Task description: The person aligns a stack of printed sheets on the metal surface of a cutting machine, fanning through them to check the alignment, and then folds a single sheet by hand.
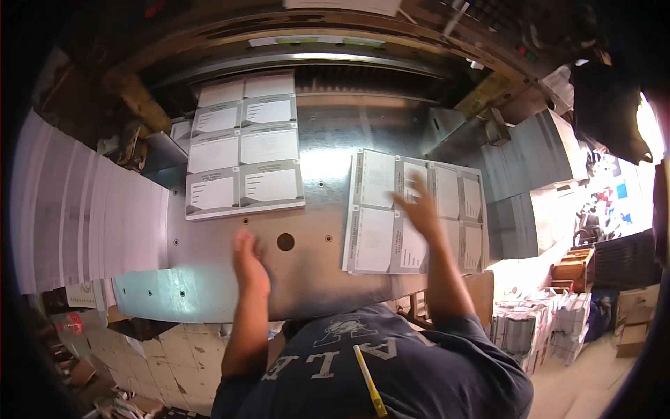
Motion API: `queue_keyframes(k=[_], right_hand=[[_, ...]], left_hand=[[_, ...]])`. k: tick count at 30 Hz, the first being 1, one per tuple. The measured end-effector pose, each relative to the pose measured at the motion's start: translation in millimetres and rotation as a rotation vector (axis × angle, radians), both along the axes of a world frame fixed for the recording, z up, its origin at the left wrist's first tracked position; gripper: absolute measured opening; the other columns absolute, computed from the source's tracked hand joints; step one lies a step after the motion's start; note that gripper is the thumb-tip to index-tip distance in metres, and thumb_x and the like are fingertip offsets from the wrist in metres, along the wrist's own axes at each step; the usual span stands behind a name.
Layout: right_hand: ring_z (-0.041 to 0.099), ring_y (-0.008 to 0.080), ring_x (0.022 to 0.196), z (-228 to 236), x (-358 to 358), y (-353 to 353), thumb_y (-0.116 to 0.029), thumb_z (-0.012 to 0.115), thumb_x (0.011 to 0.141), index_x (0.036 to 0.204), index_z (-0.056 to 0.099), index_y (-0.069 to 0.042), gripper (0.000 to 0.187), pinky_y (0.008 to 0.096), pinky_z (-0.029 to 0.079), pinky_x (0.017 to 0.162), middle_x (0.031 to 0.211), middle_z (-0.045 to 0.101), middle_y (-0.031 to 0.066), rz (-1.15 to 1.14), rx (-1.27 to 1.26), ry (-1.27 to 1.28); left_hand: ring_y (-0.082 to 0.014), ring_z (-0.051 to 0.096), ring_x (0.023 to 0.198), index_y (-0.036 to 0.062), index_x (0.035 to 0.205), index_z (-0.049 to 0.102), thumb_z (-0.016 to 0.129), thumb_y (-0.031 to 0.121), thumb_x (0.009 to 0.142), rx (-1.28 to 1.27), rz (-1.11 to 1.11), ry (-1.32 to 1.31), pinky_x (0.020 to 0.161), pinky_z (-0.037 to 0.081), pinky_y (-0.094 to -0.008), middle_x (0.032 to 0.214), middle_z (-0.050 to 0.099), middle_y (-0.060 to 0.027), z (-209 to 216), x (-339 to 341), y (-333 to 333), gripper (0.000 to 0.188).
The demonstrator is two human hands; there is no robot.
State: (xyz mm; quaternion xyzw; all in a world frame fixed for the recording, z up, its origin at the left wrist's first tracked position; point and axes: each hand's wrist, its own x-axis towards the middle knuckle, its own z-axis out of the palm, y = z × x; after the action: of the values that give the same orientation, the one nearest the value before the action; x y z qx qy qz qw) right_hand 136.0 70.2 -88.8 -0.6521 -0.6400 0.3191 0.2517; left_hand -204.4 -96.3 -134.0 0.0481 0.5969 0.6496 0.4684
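Note:
Two stacks of printed paper sheets lie on a metal table. The left stack has grey-and-white panels and reaches back under the machine's crossbar. Turned sideways, the right stack carries a similar panel print. My right hand is over this right stack with its fingers spread and nothing in them; whether it touches the paper I cannot tell. Just in front of the left stack, my left hand is raised edge-on above the metal. Its fingers are stretched out, slightly blurred, and hold nothing.
The metal table has a round dark hole and small studs. A machine crossbar spans the back. Tall paper piles stand at the left, and more paper stacks at the right. Paper bundles sit on the floor.

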Motion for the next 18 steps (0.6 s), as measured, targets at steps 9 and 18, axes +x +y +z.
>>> queue_keyframes(k=[9,18], right_hand=[[0.033,0.0417,0.135,8.8,318.1,-126.9,-0.024,0.093,0.042,0.147,0.015,0.004,0.134,0.0445,0.030,0.112,0.144,0.032,0.0304,0.097,-0.128,-0.379],[0.047,0.0415,0.121,-11.5,351.5,-104.0,-0.007,0.082,0.053,0.144,0.032,-0.001,0.104,0.0432,0.039,0.102,0.125,0.052,0.0289,0.103,-0.080,-0.260]], left_hand=[[-0.0373,0.044,0.127,0.0026,0.148,0.016,0.090,0.021,0.057,-0.121,-1.118,1.294,0.105,0.039,-0.0432,0.135,0.046,-0.0265,55.6,174.3,16.8,0.118],[-0.0391,0.049,0.120,0.0101,0.151,0.011,0.087,0.004,0.057,-0.176,-1.125,1.268,0.100,0.043,-0.0439,0.134,0.046,-0.0246,52.0,224.8,16.8,0.121]])
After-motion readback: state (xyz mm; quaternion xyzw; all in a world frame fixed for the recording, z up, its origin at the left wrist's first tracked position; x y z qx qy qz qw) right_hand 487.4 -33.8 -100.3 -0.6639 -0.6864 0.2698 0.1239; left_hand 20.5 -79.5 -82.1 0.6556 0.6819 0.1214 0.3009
